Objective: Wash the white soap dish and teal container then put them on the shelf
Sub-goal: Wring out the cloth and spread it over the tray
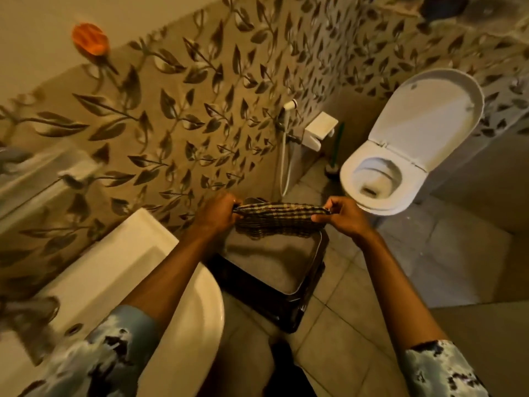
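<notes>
Both of my hands hold a dark checked cloth stretched between them, above a dark bin. My left hand pinches its left end and my right hand pinches its right end. No white soap dish or teal container shows in this view. A glass shelf runs along the leaf-patterned wall at the left, blurred, with a pale object on it that I cannot identify.
A white washbasin sits at the lower left under my left forearm. The dark bin stands on the tiled floor beside it. An open toilet is at the right, a bidet hose on the wall, an orange holder high up.
</notes>
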The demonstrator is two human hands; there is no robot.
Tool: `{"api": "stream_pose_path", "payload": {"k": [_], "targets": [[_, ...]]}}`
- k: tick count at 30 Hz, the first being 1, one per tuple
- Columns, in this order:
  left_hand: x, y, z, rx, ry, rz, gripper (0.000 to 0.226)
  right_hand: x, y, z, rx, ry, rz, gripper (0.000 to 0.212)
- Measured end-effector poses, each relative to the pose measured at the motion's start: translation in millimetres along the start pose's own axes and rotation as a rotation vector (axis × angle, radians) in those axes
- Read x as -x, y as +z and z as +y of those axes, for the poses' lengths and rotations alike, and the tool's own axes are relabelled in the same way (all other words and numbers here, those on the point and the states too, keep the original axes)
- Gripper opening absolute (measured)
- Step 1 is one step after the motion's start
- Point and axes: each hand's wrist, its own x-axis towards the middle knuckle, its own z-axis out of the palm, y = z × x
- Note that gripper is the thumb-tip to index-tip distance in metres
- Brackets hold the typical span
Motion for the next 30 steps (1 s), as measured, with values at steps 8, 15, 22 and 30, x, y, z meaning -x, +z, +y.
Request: {"api": "stream_pose_path", "payload": {"k": [8, 15, 22, 30], "targets": [[-104.1, 61.4, -22.5, -0.066, -0.146, -0.082, 0.014, -96.2, 44.0, 82.4, 0.057, 0.16, 0.045, 0.035], [-149.6, 86.4, -52.3, 0.037, -0.179, -0.024, 0.018, -124.9, 49.1, 83.4, 0.041, 0.156, 0.137, 0.036], [-109.1, 126.3, -59.2, 0.267, -0.306, 0.021, 0.022, -66.1, 80.8, 115.8, 0.033, 0.208, 0.003, 0.015], [-58.7, 153.1, -64.5, -0.124, -0.387, -0.374, 0.027, -12.7, 122.9, 156.5, 0.404, 0.417, -0.333, 0.021]]}}
